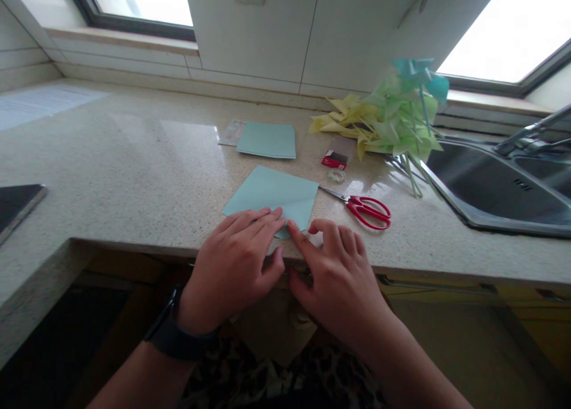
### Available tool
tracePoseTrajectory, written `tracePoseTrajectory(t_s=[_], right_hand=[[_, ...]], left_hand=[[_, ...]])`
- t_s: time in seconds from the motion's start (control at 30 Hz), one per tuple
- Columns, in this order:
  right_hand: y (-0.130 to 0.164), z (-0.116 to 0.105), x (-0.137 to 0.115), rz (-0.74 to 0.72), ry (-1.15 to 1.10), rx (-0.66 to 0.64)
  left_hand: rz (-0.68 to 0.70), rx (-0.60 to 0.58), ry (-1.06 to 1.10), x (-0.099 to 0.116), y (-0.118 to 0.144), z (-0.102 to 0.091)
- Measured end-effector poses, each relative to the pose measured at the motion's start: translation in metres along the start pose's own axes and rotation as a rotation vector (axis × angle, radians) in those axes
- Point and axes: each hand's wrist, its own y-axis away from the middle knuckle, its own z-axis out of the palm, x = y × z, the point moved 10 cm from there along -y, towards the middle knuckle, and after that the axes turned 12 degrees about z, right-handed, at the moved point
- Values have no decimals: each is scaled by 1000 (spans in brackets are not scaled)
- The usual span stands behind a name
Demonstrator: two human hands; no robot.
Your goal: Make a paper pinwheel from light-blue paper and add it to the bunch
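A light blue square of paper (279, 192) lies at the counter's front edge, its near corner mostly under my fingers. My left hand (243, 248) rests with fingers stretched flat over that near part, the thumb apart. Beside it, my right hand (332, 257) presses its index fingertip on the same part; the other fingers bend loosely and the thumb is apart. Whether the near corner is folded is hidden by the fingers. Just right of the paper lie red-handled scissors (368, 211), blades slightly parted and their tip near its right corner.
Behind lies a stack of light blue paper (267, 139). A roll of clear tape (336, 176) and a small red box (335, 158) sit near the scissors. Yellow, green and blue paper pinwheels (392, 118) lie heaped beside the sink (473, 186). Printed sheets (44, 103) lie far left.
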Motion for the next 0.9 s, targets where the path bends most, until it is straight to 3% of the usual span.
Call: tracePoseTrajectory(t_s=[0.33, 0.9], right_hand=[[21, -15, -1, 5, -27, 49], [21, -17, -11, 15, -54, 51]], left_hand=[[11, 8, -3, 1, -1, 0], [17, 21, -19, 1, -1, 0]])
